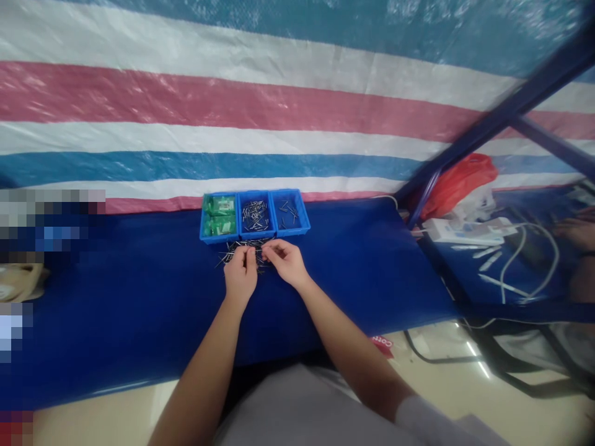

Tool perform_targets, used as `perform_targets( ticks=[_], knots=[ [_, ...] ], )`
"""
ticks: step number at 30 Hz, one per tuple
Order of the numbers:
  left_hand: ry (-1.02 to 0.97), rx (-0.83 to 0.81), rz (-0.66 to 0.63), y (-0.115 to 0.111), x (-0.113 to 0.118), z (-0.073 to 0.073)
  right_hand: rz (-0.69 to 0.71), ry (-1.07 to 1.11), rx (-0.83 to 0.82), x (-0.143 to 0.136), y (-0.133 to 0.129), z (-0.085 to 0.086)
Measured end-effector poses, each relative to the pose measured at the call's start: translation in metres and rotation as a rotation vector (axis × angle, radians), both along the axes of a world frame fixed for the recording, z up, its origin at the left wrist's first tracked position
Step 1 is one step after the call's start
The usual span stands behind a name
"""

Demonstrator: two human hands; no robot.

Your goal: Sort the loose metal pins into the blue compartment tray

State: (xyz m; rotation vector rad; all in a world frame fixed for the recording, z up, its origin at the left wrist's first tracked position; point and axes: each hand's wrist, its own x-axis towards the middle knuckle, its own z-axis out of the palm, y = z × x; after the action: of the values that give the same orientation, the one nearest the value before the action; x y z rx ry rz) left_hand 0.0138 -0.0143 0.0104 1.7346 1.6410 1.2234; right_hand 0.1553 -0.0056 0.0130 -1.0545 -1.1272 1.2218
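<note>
Both hands meet over a loose pile of thin dark metal pieces on the blue table. My left hand is closed, thumb against fingers, on a thin metal piece. Pinched just to its right, my right hand has its fingertips at the other end of what looks like the same piece. Right behind the pile stand three joined blue bins: the left bin with green packets, the middle bin with many metal pieces, the right bin with several pieces.
The blue table stretches left and right before a striped plastic sheet. A dark metal frame rises at the right. Beyond it are a red bag, a white power strip, cables and a person's arm.
</note>
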Motion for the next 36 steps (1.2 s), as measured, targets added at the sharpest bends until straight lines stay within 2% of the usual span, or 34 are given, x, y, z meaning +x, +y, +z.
perform_targets(
  ticks=[10, 17, 25, 36],
  knots=[
    [-0.016, -0.006, 0.007, -0.0008, 0.0005, 0.0033, 0.020, 0.018, 0.000, 0.0003, -0.0025, 0.0043],
    [-0.104, -0.014, -0.019, -0.0010, 0.0021, 0.0019, -0.060, -0.021, 0.003, 0.0008, 0.0002, 0.0009],
    [-0.090, -0.007, -0.061, -0.0010, 0.0033, 0.0024, -0.098, 0.009, 0.011, 0.0011, 0.0018, -0.0010],
    [-0.017, -0.020, -0.002, -0.0005, 0.0017, 0.0059, -0.039, 0.032, 0.014, -0.0009, -0.0008, 0.0016]
  ],
)
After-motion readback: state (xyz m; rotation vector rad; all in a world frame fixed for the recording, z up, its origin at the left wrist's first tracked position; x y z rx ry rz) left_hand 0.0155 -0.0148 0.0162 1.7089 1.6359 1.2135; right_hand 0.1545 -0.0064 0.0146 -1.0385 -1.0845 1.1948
